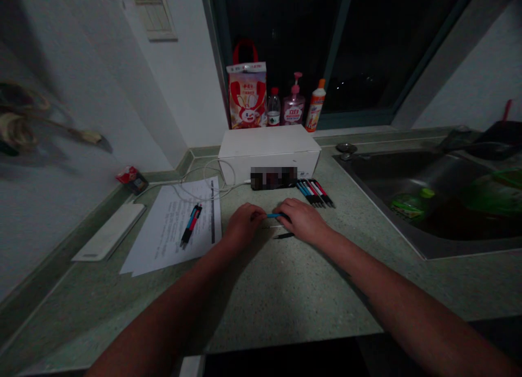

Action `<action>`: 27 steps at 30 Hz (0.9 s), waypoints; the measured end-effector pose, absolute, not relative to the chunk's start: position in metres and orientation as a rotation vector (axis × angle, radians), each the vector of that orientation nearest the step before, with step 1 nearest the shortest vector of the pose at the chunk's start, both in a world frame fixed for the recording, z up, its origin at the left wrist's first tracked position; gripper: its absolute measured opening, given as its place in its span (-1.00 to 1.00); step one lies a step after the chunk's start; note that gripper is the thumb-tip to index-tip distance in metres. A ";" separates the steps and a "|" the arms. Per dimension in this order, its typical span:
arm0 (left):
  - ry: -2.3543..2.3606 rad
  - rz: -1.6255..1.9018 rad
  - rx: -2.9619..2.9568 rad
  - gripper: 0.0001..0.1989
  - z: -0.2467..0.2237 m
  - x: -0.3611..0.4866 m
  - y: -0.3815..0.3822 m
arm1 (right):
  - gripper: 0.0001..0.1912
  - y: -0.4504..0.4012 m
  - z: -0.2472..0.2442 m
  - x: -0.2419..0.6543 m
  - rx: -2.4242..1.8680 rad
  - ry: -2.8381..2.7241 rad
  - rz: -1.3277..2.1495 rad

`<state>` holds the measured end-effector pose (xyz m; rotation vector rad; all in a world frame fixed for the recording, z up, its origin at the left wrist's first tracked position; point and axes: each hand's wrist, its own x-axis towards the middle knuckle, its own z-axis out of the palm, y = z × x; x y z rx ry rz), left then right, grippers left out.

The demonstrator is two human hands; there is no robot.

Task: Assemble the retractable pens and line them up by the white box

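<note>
Left hand (244,223) and right hand (300,220) are both half closed at center frame in my view, fingers curled around opposite ends of one blue pen (275,215) over the counter (285,295). One dark pen (283,235) lies just below the right hand. To the upper right of my hands sits a tight row of about five pens (315,193). Two more pens (191,223) rest on printed paper (171,241) to the left. Behind them are one white box (267,147) and one blurred dark object (273,178). A steel sink (420,197) lies at right.
</note>
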<state>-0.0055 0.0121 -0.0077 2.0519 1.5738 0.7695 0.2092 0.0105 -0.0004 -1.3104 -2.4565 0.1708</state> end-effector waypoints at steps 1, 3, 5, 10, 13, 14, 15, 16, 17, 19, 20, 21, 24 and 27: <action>1.570 0.784 2.018 -0.88 -0.009 -0.005 0.012 | -0.84 0.010 0.000 0.209 -1.328 -2.426 0.179; 1.556 0.797 1.992 -0.79 -0.011 -0.005 0.011 | -0.85 0.010 0.002 0.209 -1.404 -2.315 0.198; 1.514 0.751 2.084 -0.77 -0.011 -0.005 0.009 | -0.84 0.010 0.004 0.211 -1.507 -2.149 0.224; 1.377 0.477 2.467 -0.93 -0.004 -0.006 0.005 | -0.83 0.015 0.003 0.219 -1.585 -1.799 0.277; 1.414 0.413 2.513 -0.90 -0.003 -0.005 0.006 | -0.85 0.017 0.002 0.223 -1.564 -1.782 0.285; 1.438 0.418 2.506 -0.89 -0.002 -0.004 0.006 | -0.85 0.018 0.002 0.224 -1.561 -1.794 0.275; 1.462 0.437 2.488 -0.88 -0.002 -0.004 0.006 | -0.85 0.018 0.002 0.224 -1.559 -1.808 0.258; 1.485 0.466 2.463 -0.87 -0.001 -0.005 0.006 | -0.85 0.018 0.002 0.225 -1.563 -1.825 0.235; 1.503 0.506 2.436 -0.85 0.001 -0.005 0.006 | -0.84 0.017 0.002 0.225 -1.572 -1.843 0.208; 1.509 0.609 2.396 -0.81 0.005 -0.007 0.004 | -0.82 0.017 0.003 0.226 -1.601 -1.883 0.146; 1.498 0.668 2.393 -0.79 0.007 -0.008 0.003 | -0.82 0.016 0.004 0.226 -1.614 -1.903 0.121; 1.482 0.730 2.399 -0.77 0.008 -0.009 0.003 | -0.82 0.016 0.004 0.226 -1.620 -1.924 0.101; 1.454 0.896 2.428 -0.71 0.011 -0.012 0.002 | -0.81 0.015 0.006 0.226 -1.622 -1.983 0.077; 1.466 0.956 2.439 -0.69 0.009 -0.014 0.003 | -0.82 0.013 0.007 0.225 -1.616 -2.024 0.068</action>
